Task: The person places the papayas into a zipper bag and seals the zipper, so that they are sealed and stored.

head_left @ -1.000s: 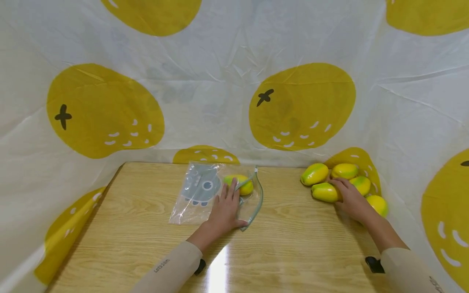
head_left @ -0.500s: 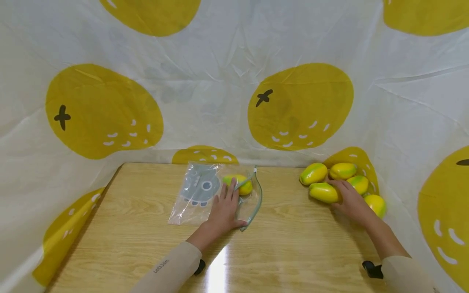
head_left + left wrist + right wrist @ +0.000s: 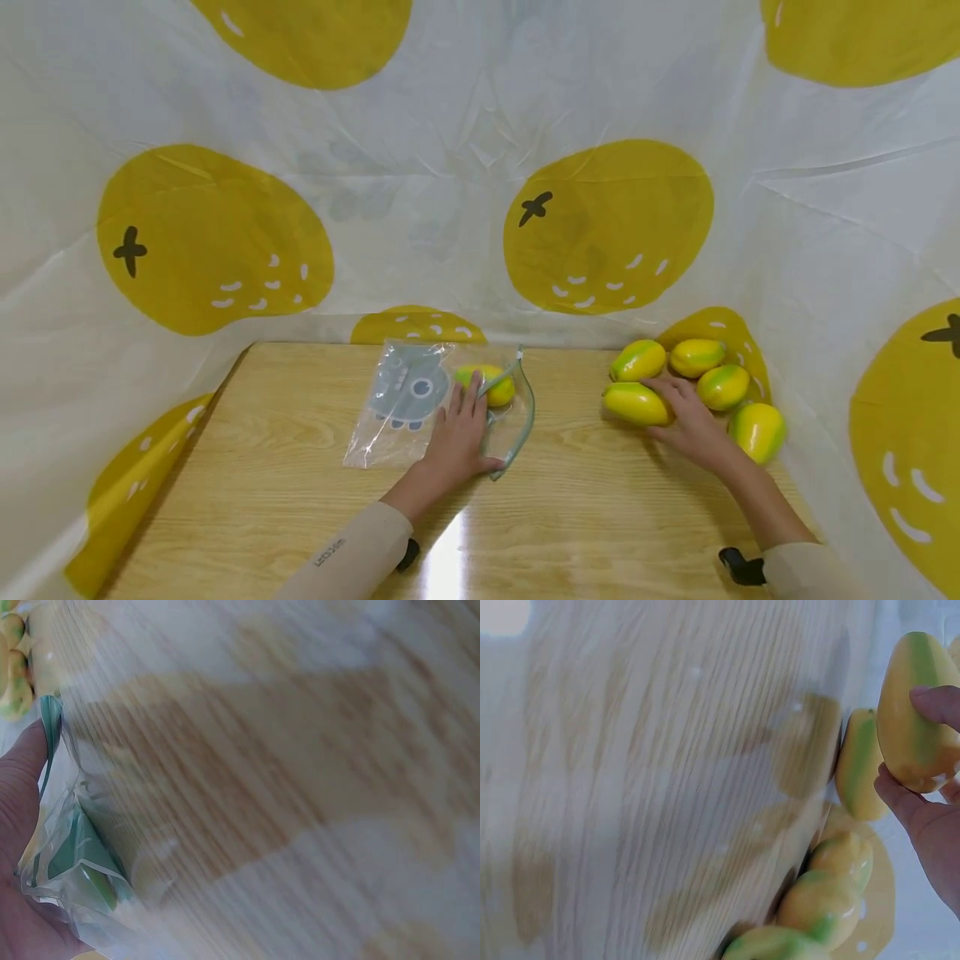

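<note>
My right hand [image 3: 693, 427] grips a yellow papaya [image 3: 636, 403] with green streaks. In the right wrist view the thumb lies on one side of this papaya [image 3: 915, 720], with fingers on the other, and it looks raised off the table. My left hand [image 3: 459, 432] rests spread over a clear zip bag [image 3: 390, 442] with a grey-green cartoon print. Its thumb [image 3: 26, 754] touches the bag's green zip edge [image 3: 49, 724]. Inside the bag is another papaya [image 3: 498, 389], partly covered by the fingers. The bag's mouth gapes toward the right.
Several more papayas lie at the table's back right, including one nearest the curtain corner [image 3: 697, 357] and one beside my right wrist [image 3: 757, 432]. A white curtain with yellow fruit prints [image 3: 435, 242] walls the back and sides of the wooden table [image 3: 277, 500].
My right hand has moved left with the papaya, away from the other papayas. My left hand and the bag have stayed in place.
</note>
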Available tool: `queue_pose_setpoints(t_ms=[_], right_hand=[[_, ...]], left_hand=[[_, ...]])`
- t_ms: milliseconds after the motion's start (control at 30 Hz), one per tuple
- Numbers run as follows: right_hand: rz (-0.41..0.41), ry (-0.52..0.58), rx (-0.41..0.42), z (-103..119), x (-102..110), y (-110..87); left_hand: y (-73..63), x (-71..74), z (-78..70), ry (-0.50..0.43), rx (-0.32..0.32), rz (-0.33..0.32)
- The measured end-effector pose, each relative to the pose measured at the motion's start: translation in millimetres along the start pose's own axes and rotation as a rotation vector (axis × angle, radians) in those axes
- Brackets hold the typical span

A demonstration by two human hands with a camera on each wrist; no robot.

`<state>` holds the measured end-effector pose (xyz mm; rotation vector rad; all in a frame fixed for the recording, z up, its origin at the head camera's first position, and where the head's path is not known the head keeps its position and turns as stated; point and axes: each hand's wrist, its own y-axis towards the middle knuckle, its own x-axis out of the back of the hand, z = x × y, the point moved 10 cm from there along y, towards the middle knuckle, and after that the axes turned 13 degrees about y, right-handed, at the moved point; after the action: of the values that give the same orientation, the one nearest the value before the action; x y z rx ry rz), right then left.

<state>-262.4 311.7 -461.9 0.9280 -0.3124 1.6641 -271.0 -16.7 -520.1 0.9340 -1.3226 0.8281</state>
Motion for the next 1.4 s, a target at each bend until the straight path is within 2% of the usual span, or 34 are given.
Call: queue_pose_setpoints(t_ms=[200,433,633,767,1000,1400], right_hand=[[0.033,0.018,0.004,10,-15,11.7],[0.114,0.066,-0.056,19,-46,23.5],[0.128,0.099,-0.017,36,-67,33.6],[0.131,0.099,0.016,45,-75,44.0],[0.144,0.096,-0.009,52,-87,61.7],[0.168,0.092,0.001,64,-103,74.0]], left_hand=[[0.4,1.0,-0.2,0.008,0.002,-0.006],[0.1,-0.5,-0.1,0.019,0.013,-0.006],[-2.7,-5.2,-1.1,0.028,0.003,-0.010],[-2.7,-2.3,-1.1,0.021,-0.001,-0.022],[0.1,0.1,0.2,0.037,-0.002,-0.027],[1.3,-0.7,-1.4,0.049,-0.011,-0.025]])
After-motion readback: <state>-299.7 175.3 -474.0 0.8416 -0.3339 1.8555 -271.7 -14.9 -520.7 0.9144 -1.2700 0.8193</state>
